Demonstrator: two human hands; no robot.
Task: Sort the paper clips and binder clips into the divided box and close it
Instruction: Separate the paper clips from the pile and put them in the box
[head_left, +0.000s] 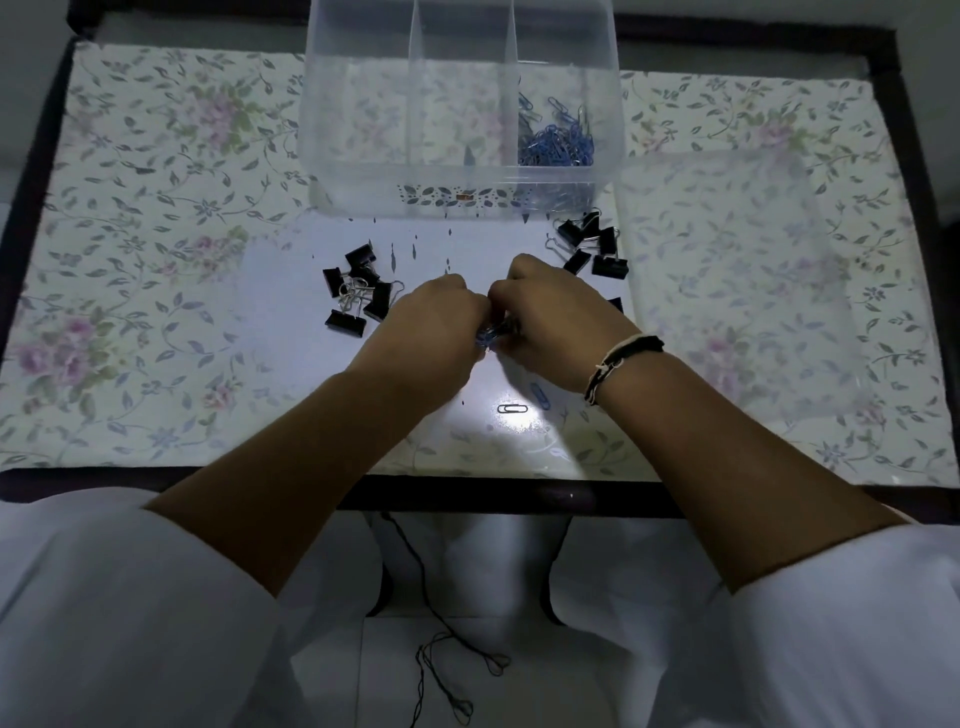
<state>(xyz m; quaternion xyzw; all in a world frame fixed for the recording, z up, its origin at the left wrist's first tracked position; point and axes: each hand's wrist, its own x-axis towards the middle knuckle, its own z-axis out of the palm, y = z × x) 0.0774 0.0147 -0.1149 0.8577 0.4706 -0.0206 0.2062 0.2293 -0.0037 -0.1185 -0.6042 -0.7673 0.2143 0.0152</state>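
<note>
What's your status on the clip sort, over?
Left hand and right hand pinched together on blue paper clips. Right compartment of divided box holds paper clips; binder clips on table, both sides. Nothing blocking.

Blue paper clips (558, 139), black binder clips (358, 291) — floral tbl cover (156, 208).

Paper clips (556, 137) lie in the box's (462, 195) right compartment; binder clips (353, 291) before it.
</note>
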